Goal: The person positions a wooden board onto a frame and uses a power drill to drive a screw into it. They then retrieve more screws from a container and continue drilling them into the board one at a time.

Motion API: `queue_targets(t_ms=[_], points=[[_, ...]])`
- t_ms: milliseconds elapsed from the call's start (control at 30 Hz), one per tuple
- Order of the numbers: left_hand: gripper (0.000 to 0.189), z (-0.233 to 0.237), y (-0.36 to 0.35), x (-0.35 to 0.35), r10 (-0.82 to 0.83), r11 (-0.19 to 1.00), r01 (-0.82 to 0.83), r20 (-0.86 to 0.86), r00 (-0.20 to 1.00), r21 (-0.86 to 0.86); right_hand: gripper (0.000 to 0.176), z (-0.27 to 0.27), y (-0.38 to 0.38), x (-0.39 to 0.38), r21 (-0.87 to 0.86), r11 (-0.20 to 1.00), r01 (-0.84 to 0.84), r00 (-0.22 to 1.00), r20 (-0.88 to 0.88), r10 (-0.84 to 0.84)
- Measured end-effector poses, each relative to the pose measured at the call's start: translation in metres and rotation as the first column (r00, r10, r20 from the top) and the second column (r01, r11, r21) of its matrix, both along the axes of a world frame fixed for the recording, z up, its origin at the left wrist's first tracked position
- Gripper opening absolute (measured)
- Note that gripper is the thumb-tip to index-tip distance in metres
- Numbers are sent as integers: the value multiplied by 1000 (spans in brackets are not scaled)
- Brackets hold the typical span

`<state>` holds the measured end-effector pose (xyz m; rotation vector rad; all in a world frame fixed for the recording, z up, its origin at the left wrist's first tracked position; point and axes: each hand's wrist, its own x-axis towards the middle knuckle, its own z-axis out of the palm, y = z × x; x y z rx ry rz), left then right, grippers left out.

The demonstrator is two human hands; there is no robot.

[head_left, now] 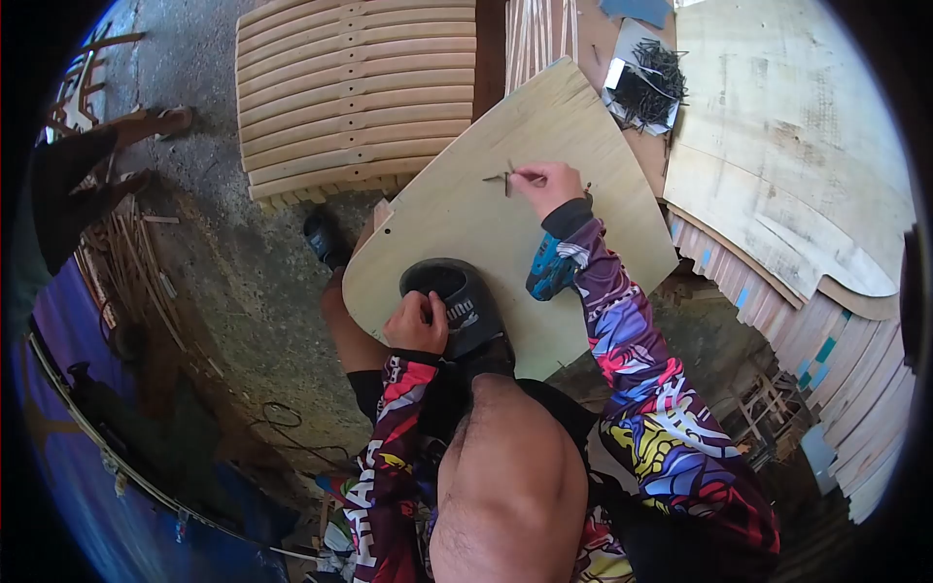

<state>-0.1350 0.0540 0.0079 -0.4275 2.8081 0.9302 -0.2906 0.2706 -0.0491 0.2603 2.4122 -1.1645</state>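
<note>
My right hand [546, 185] is closed in a pinch on a thin dark nail [501, 178], and the nail point lies low over the plywood panel [466, 209], near its upper part. I think one more nail may be between my fingers, but it is too small to tell. My left hand [416, 324] is curled tight on the rim of my black shoe [457, 291], and the shoe stands on the lower part of the panel and presses it down.

The nail looks very thin and I hold it only by the fingertips, so I judge it can slip or tip over on the smooth wood. If my foot moves, the panel can slide, because only the shoe presses on it. A teal tool [552, 267] lies just under my right forearm, and my sleeve could push it. The heap of nails [646, 83] is well apart from the hand, beyond the panel edge, beside the curved slats [355, 87]
</note>
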Motion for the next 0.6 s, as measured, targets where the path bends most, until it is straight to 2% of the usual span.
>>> queue_targets(t_ms=[33, 100, 167, 233, 367, 433, 500, 600], points=[[26, -1, 0, 0, 11, 1000, -11, 3, 1000, 0, 18, 0, 3, -2, 0, 1000, -11, 1000, 3, 11], [28, -3, -1, 1, 16, 999, -15, -32, 999, 28, 19, 0, 10, -5, 105, 994, 26, 1000, -19, -24], [26, -2, -3, 1, 12, 1000, -12, -20, 1000, 24, 20, -1, 12, -2, 116, 993, 11, 1000, -1, -11], [25, -2, -2, 1, 5, 1000, -5, -6, 1000, 21, 20, 4, 9, 0, 257, 959, -119, 987, 136, 86], [25, -3, -1, 1, 13, 1000, -13, 14, 1000, 25, 19, 8, 5, 8, 239, 967, -86, 986, 160, 48], [25, -3, -3, -1, 1, 1000, -1, 20, 1000, 18, 19, 6, 5, 10, 205, 976, -78, 994, 87, 62], [22, -2, -4, -7, -2, 1000, 3, 156, 988, -11, 20, 5, 6, 10, 181, 982, -54, 993, 110, 34], [18, -5, -7, -32, 61, 994, -68, 89, 994, 81, 21, -3, 9, 7, 182, 983, -27, 990, 140, 1]])
